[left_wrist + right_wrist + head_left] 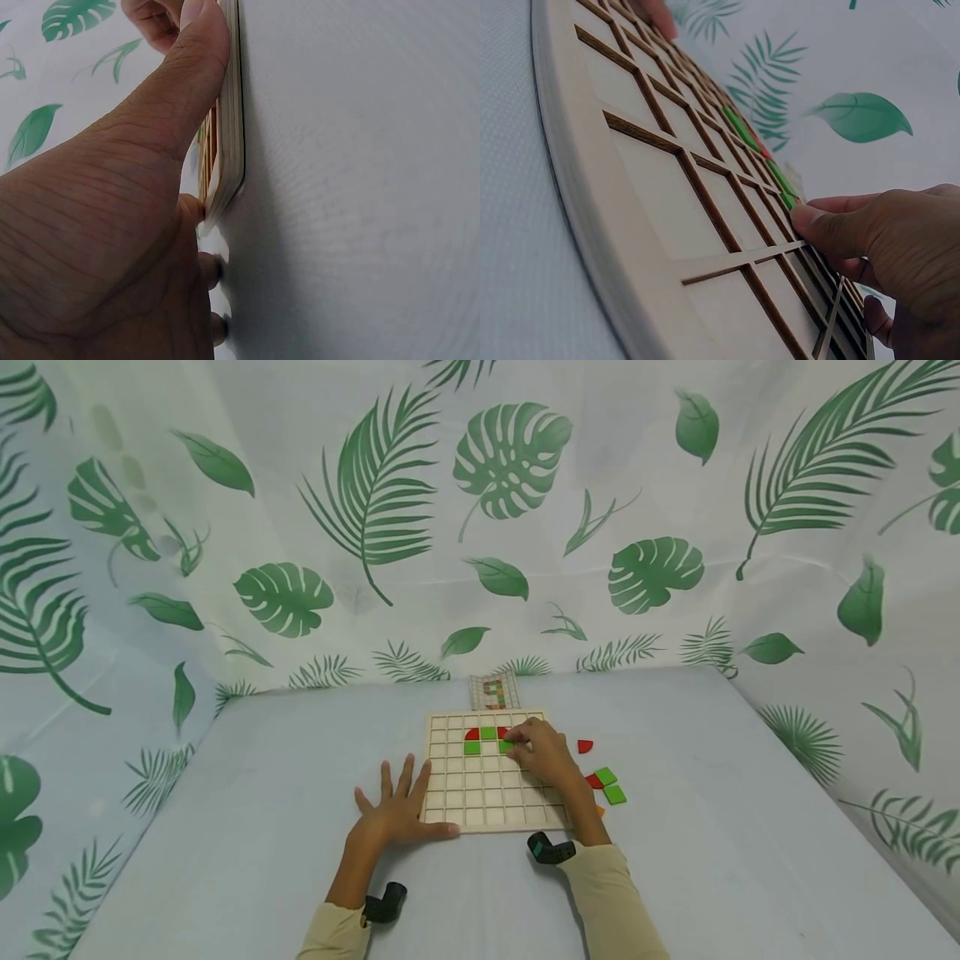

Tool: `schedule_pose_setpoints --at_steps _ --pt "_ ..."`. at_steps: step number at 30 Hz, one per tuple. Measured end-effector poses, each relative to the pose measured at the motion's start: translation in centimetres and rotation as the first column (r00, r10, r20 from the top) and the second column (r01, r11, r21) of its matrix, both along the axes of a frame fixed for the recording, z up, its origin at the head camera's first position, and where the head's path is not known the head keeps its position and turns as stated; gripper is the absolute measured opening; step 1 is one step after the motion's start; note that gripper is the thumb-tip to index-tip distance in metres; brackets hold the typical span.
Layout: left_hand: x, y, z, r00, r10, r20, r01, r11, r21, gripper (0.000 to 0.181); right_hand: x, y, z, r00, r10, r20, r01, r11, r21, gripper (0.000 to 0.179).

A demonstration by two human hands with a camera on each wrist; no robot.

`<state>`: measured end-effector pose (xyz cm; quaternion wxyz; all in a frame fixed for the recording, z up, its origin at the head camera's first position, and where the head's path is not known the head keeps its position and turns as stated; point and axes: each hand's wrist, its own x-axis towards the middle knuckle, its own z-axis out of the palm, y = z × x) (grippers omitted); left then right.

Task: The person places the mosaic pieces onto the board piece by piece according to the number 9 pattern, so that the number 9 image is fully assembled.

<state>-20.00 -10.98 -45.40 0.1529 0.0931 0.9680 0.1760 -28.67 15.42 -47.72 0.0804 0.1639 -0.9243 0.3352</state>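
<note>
A wooden grid board [472, 817] lies flat on the table. My left hand [397, 818] rests at its near-left corner, fingers spread beside the left edge and thumb along the front edge. In the left wrist view the thumb [199, 56] lies against the board's side. My right hand [546, 752] reaches over the board and pinches a green square tile [506, 747] with thumb and index finger. Just beyond sits a red quarter-circle piece [502, 732], partly covered by the fingers. Another green tile [488, 733], a red quarter-circle [472, 734] and a green tile [472, 748] sit in cells farther left.
Behind the board stands a small pattern card [494, 692] with a coloured figure. Right of the board lie a red quarter-circle [585, 747], green tiles [615, 794] and an orange piece [601, 811], partly hidden by the right arm. A leaf-print curtain [495, 627] surrounds the table.
</note>
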Motion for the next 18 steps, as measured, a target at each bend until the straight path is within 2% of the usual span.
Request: schedule_pose_setpoints --at_steps 14,18 --pt "-0.13 -0.04 -0.10 1.000 0.007 0.005 -0.007 1.000 0.003 0.116 0.10 -0.11 -0.15 1.000 -0.016 0.003 0.016 1.000 -0.009 0.021" --pt "-0.17 0.01 -0.14 1.000 0.010 0.005 -0.011 1.000 0.003 0.117 0.00 0.18 -0.01 0.999 0.021 -0.034 -0.022 0.998 -0.056 0.023"
